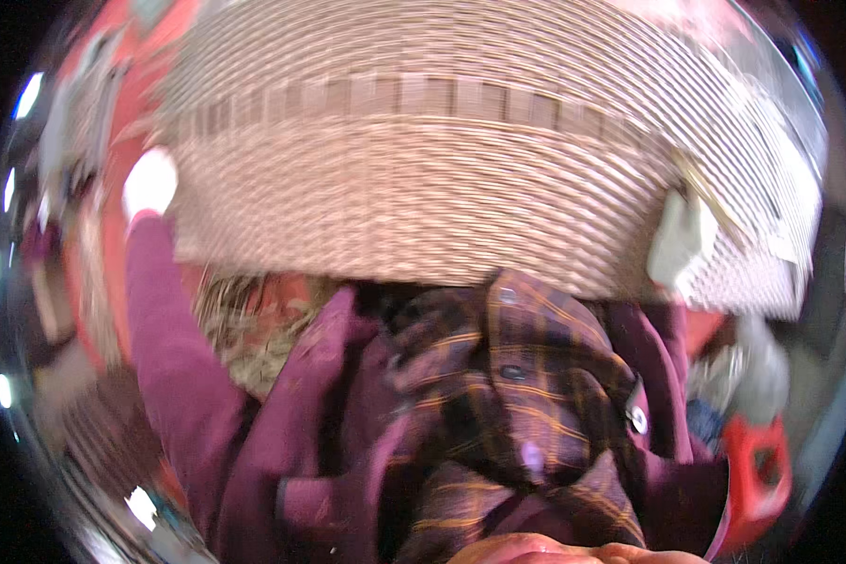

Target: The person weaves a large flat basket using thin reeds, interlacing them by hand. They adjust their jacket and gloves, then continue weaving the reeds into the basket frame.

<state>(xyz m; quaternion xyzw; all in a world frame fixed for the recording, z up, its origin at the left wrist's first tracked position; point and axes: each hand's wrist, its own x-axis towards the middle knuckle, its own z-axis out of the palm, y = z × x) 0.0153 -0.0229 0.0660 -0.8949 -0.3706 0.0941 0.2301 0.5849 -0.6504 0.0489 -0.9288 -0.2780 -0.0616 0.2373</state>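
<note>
I am lifting the wicker basket (442,179), my left hand (148,183) and right hand (681,235) clasping its sides; next, steady carrying.

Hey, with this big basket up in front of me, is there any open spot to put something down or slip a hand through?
Hardly any. The woven basket fills the upper view, the left hand and right hand at its sides. Below it, the plaid and purple clothing crowds the middle. Only blurred slivers show: beside the left sleeve, and by the red plastic object lower right.

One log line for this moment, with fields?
left hand: on wicker basket edge | right hand: on basket's other side | view: motion-blurred | below: plaid shirt
</note>
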